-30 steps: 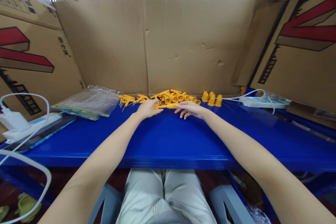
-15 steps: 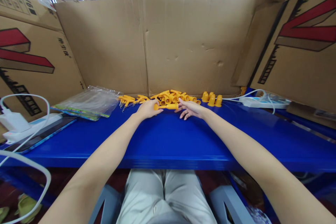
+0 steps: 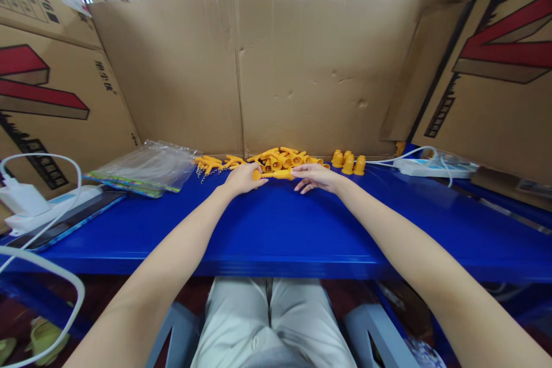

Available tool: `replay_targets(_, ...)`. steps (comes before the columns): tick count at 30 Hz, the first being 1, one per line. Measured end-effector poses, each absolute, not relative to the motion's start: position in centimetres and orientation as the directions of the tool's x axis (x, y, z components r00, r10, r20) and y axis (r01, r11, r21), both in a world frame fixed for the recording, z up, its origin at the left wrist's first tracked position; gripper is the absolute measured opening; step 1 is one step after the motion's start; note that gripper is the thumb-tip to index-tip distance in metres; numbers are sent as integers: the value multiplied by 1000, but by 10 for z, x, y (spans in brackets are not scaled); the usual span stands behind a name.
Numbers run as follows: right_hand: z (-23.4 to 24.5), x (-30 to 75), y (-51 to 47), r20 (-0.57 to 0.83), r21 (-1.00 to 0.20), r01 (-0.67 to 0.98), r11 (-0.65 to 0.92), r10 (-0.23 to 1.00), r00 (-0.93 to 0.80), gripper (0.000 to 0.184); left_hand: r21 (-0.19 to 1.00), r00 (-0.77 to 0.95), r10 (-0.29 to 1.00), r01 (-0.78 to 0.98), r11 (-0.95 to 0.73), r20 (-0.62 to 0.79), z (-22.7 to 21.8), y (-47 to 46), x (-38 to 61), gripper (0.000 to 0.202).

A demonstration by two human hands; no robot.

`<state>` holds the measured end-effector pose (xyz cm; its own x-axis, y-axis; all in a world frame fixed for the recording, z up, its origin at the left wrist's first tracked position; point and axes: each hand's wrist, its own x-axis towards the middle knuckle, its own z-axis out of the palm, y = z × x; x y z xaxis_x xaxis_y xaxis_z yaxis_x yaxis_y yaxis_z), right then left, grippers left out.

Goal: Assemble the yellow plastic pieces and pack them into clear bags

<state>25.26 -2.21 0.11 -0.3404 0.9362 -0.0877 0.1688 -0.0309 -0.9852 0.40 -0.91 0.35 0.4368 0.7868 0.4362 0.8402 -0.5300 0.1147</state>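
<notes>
L hand [image 3: 244,179] & R hand [image 3: 318,177] each pinch 1 end of 1 yellow stick [image 3: 279,173] between them. Just behind it: 1 pile of yellow bits [image 3: 284,159]. 4 yellow caps [image 3: 348,163] sit past R hand.

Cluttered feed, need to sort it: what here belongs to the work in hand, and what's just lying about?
In hand: yellow rod, between left hand and right hand; yellow parts pile; yellow caps.
Lying about: plastic bags, tablet, power strip, charger.
</notes>
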Motion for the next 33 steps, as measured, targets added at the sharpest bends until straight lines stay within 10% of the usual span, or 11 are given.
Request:
replay_targets(25,12,237,-34,-38,-999,16,-36,976,-214,16,123,446,803,841,-527,395,6,-13,7,30)
replay_targets(33,31,255,-28,169,-966,-201,163,985,-15,17,272,392,782,782,-561,485,2,-12,2,73)
